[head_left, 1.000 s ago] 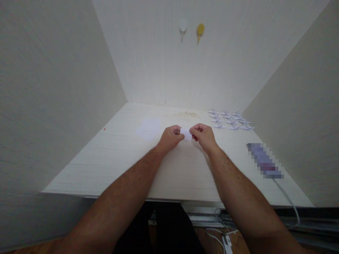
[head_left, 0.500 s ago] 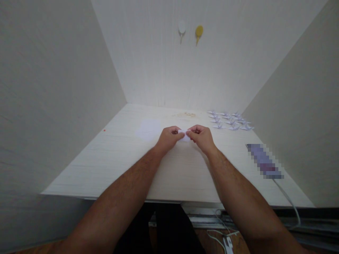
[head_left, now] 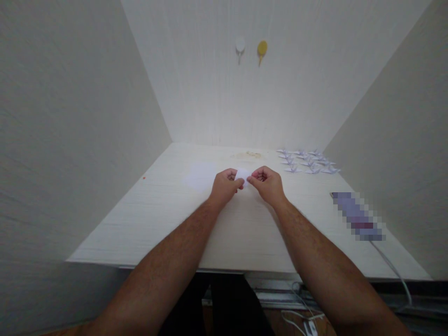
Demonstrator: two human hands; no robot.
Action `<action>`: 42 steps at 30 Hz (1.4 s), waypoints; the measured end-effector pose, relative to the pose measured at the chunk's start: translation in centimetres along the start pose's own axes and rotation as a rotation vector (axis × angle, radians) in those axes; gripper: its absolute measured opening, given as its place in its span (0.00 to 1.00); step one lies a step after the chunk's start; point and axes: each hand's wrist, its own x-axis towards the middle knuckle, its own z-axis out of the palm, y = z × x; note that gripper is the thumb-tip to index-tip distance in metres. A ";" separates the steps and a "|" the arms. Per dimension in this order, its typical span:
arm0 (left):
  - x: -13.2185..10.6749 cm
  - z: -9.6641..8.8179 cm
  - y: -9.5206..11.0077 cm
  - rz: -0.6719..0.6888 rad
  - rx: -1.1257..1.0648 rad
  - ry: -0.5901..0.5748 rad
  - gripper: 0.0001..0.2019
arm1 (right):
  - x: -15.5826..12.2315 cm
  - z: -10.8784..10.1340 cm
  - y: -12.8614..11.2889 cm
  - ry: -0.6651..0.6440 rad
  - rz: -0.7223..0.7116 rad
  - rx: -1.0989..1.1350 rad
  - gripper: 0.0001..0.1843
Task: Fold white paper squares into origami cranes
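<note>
A small white piece of folded paper is pinched between both hands just above the pale wooden desk. My left hand grips its left side with curled fingers. My right hand grips its right side, thumb and forefinger pressed together. To the left of the hands lies a flat white paper sheet.
Several small folded paper cranes lie in rows at the desk's back right. A blurred flat device with a white cable lies at the right edge. White and yellow hooks hang on the back wall. Walls close in the desk on three sides.
Both hands have drawn closer together on the paper, so less of it shows between them. The view has shifted slightly.
</note>
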 end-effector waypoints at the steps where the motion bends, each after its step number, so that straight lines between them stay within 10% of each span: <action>1: 0.0 0.0 0.0 0.001 0.011 -0.015 0.08 | 0.0 0.0 -0.1 -0.009 -0.015 -0.010 0.09; 28: 0.1 0.2 0.0 -0.161 -0.206 -0.125 0.09 | 0.1 -0.7 0.5 -0.095 -0.559 -0.170 0.06; 42: 0.2 0.2 -0.4 -0.200 -0.344 -0.159 0.08 | 0.3 -1.0 0.5 -0.131 -0.589 -0.339 0.08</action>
